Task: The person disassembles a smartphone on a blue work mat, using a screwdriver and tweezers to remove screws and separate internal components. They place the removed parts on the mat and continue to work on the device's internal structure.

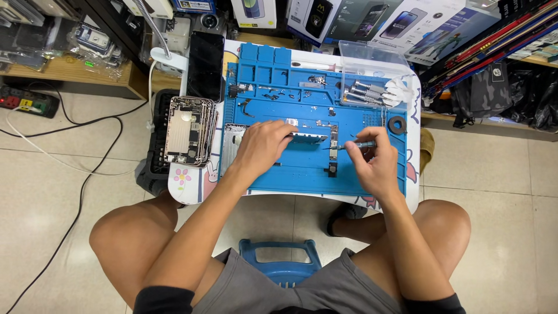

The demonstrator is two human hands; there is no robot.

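Opened phone (308, 138) lies mid-mat on the blue work mat (279, 168), and the left hand (263, 145) presses flat over its left end, fingers curled down, hiding much of it. Right hand (375, 166) pinches a slim screwdriver (356, 145), tip pointing left towards the phone. Tiny parts are too small to identify. One stack of phone housings (189, 131) sits left.

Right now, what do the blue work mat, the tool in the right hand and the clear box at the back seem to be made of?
The blue work mat looks like matte silicone or rubber: dull, moulded compartments. The tool in the right hand appears metal-shafted with a bluish grip, likely a screwdriver; too small to be sure. The clear box looks like glossy transparent plastic, see-through with bright edges.
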